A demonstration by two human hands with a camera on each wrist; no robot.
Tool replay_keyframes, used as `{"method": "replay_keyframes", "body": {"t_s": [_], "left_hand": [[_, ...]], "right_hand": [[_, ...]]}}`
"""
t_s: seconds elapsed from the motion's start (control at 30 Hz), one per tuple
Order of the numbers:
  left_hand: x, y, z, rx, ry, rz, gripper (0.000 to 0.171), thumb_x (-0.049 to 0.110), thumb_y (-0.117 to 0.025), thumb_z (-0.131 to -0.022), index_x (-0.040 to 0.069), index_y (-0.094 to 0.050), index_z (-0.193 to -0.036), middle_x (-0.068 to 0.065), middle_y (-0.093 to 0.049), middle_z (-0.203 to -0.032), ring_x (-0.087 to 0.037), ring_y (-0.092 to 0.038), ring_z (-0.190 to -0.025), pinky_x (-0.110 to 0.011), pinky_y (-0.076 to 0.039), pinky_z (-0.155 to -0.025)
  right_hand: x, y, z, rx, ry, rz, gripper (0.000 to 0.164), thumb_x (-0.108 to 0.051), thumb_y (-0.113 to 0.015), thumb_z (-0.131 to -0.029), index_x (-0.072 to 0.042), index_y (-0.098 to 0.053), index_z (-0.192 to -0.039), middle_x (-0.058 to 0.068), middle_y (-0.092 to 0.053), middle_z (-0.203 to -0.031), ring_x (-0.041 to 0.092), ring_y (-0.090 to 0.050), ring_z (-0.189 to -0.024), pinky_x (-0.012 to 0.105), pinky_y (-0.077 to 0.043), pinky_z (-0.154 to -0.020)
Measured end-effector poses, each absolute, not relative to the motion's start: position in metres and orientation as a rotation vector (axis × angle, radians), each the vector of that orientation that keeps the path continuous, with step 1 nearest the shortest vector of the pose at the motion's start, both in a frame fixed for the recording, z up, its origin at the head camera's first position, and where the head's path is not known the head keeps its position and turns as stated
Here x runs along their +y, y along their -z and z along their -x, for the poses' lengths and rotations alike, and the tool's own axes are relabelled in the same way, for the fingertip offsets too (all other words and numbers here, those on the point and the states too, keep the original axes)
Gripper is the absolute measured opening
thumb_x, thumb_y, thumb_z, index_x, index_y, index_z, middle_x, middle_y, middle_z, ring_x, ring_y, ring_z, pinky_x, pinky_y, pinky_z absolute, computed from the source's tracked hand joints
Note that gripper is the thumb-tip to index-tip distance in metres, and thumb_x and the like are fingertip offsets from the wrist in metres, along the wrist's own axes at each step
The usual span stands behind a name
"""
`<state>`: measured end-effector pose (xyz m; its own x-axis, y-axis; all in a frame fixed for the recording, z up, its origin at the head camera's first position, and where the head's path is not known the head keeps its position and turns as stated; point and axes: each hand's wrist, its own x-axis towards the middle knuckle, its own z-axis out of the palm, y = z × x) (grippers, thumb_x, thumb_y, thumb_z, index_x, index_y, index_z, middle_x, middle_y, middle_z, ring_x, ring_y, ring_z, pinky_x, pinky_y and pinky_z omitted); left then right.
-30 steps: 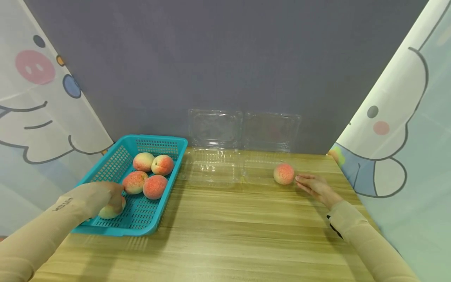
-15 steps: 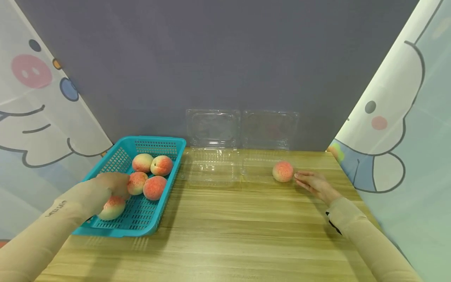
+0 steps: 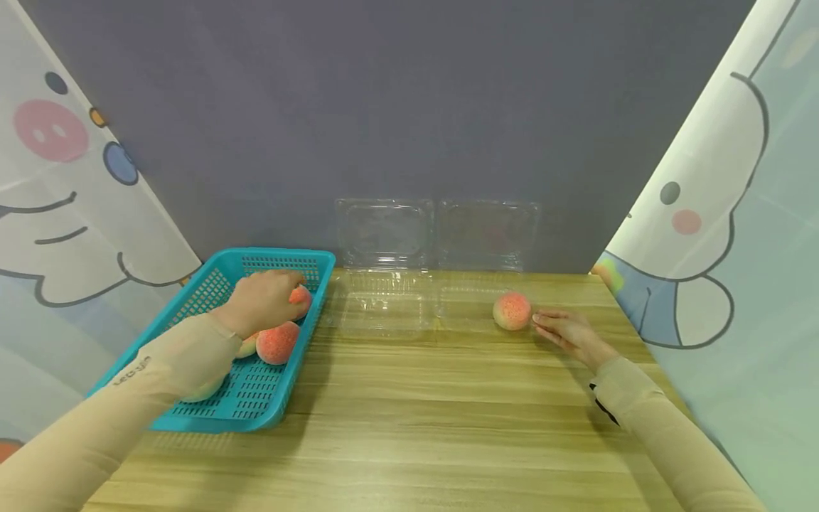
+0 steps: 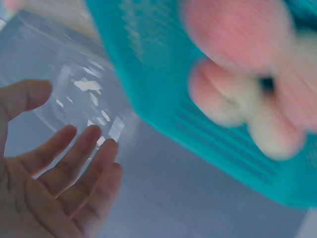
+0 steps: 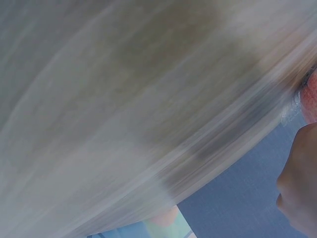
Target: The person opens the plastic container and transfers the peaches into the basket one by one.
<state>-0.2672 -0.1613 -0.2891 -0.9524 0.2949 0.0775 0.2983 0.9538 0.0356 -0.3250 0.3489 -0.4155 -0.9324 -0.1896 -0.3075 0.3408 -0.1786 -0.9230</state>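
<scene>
In the head view my left hand reaches over the blue basket, covering part of the peaches in it. The left wrist view shows this hand with fingers spread and nothing held. One reddish peach lies by the basket's right wall; another peach shows just past my fingers. A pale peach is mostly hidden under my sleeve. On the right, my right hand has its extended fingertips right at a single peach, which sits at the right clear plastic container.
A second clear container stands left of that one, next to the basket. Both raised lids lean by the grey back wall. Cartoon-printed sheets flank the wooden table.
My left hand has moved from the basket's near left, off the pale peach there, up and right over the far peaches. The right hand has stayed beside its peach.
</scene>
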Motion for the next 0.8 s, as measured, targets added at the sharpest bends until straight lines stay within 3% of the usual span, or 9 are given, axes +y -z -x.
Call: {"method": "replay_keyframes", "body": {"t_s": [0.1, 0.17, 0.23, 0.3, 0.47, 0.6, 0.8], "left_hand": [[-0.135, 0.291, 0.271, -2.993, 0.172, 0.55, 0.038, 0.025, -0.06, -0.084, 0.005, -0.058, -0.117, -0.011, -0.065, -0.108, -0.023, -0.063, -0.077, -0.034, -0.049, -0.053], [-0.118, 0.291, 0.272, -2.962, 0.219, 0.612, 0.039, 0.026, -0.063, -0.084, 0.006, -0.059, -0.116, -0.01, -0.064, -0.111, -0.022, -0.063, -0.081, -0.035, -0.051, -0.059], [-0.101, 0.291, 0.274, -2.931, 0.249, 0.667, 0.038, 0.026, -0.064, -0.083, 0.007, -0.059, -0.116, -0.008, -0.063, -0.114, -0.023, -0.063, -0.083, -0.035, -0.052, -0.06], [-0.084, 0.291, 0.276, -2.891, 0.243, 0.738, 0.037, 0.026, -0.065, -0.082, 0.008, -0.061, -0.114, -0.006, -0.064, -0.112, -0.024, -0.063, -0.092, -0.039, -0.054, -0.069], [-0.043, 0.298, 0.288, -2.863, 0.199, 0.886, 0.034, 0.027, -0.064, -0.083, 0.01, -0.061, -0.112, -0.003, -0.065, -0.111, -0.022, -0.063, -0.093, -0.036, -0.054, -0.073], [-0.015, 0.304, 0.299, -2.903, 0.216, 0.957, 0.036, 0.028, -0.061, -0.085, 0.01, -0.059, -0.116, -0.003, -0.063, -0.116, -0.021, -0.062, -0.097, -0.033, -0.054, -0.076], [0.023, 0.312, 0.319, -2.955, 0.295, 0.981, 0.043, 0.03, -0.06, -0.086, 0.01, -0.055, -0.123, -0.002, -0.06, -0.12, -0.019, -0.058, -0.108, -0.032, -0.049, -0.091]], "right_hand": [[0.348, 0.416, 0.325, 1.75, 2.183, -0.172, 0.031, 0.002, -0.055, -0.088, 0.006, -0.044, -0.116, -0.001, -0.066, -0.084, 0.007, -0.066, -0.08, 0.016, -0.053, -0.077], [0.348, 0.416, 0.325, 1.755, 2.183, -0.178, 0.029, 0.002, -0.055, -0.088, 0.005, -0.045, -0.115, -0.002, -0.067, -0.084, 0.007, -0.066, -0.08, 0.017, -0.053, -0.078], [0.347, 0.416, 0.325, 1.757, 2.191, -0.193, 0.024, 0.003, -0.056, -0.087, 0.002, -0.051, -0.11, -0.001, -0.067, -0.083, 0.008, -0.066, -0.08, 0.017, -0.053, -0.078], [0.348, 0.416, 0.324, 1.751, 2.198, -0.204, 0.013, 0.003, -0.056, -0.087, -0.004, -0.055, -0.098, -0.001, -0.067, -0.083, 0.008, -0.066, -0.079, 0.017, -0.053, -0.078], [0.348, 0.417, 0.324, 1.753, 2.206, -0.196, 0.011, 0.004, -0.054, -0.088, -0.007, -0.056, -0.09, 0.0, -0.067, -0.081, 0.008, -0.066, -0.077, 0.017, -0.053, -0.076], [0.347, 0.418, 0.324, 1.76, 2.187, -0.202, 0.011, 0.003, -0.055, -0.088, -0.002, -0.054, -0.098, -0.001, -0.067, -0.082, 0.007, -0.066, -0.078, 0.017, -0.053, -0.077], [0.345, 0.417, 0.325, 1.787, 2.166, -0.22, 0.039, 0.001, -0.055, -0.088, 0.008, -0.041, -0.123, -0.001, -0.066, -0.083, 0.007, -0.066, -0.079, 0.016, -0.052, -0.078]]}}
